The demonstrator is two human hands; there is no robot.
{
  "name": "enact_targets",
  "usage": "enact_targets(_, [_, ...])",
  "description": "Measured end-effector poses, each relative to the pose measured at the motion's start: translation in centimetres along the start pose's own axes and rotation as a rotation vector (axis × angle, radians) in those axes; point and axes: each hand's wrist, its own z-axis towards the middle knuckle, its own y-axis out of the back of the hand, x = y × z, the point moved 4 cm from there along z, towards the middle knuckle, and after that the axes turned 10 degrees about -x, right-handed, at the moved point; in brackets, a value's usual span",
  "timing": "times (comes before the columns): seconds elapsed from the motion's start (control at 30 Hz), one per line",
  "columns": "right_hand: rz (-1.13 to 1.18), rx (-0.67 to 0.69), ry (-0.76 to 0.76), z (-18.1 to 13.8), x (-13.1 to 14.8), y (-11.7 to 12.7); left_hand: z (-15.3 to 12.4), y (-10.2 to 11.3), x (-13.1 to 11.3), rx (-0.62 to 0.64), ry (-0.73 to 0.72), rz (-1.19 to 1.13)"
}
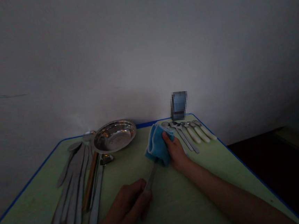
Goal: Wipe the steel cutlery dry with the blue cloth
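My left hand [128, 202] is closed round the handle of a metal utensil [150, 179] near the table's front. The utensil's far end is hidden inside a folded blue cloth [157, 146]. My right hand [176, 152] grips that cloth, fingers wrapped over it, above the middle of the green table [217, 168].
Several long metal utensils [75, 191] lie in a row on the left. A shiny metal bowl [115, 135] stands at the back, middle. Several spoons with pale handles [193, 131] lie at the back right. A small blurred object [179, 105] leans on the wall.
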Motion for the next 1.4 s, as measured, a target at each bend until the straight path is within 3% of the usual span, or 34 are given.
enact_targets(0.4, [0.059,0.036,-0.095,-0.3,0.4,-0.3,0.5,-0.6,0.7,-0.047,0.080,-0.034])
enact_targets(0.7, [0.182,0.044,-0.166,-0.4,0.3,-0.7,1.1,0.8,1.3,-0.267,0.174,-0.095])
enact_targets(0.93, [0.182,0.109,-0.227,-0.5,0.2,-0.8,0.8,-0.3,1.1,-0.065,0.022,-0.004])
enact_targets(1.2, [0.199,0.131,-0.225,-0.5,0.2,-0.9,1.7,0.8,1.3,-0.269,0.134,-0.041])
enact_targets(1.4, [0.130,0.150,-0.212,-1.1,0.5,-0.9,1.6,0.7,1.0,-0.250,0.140,-0.110])
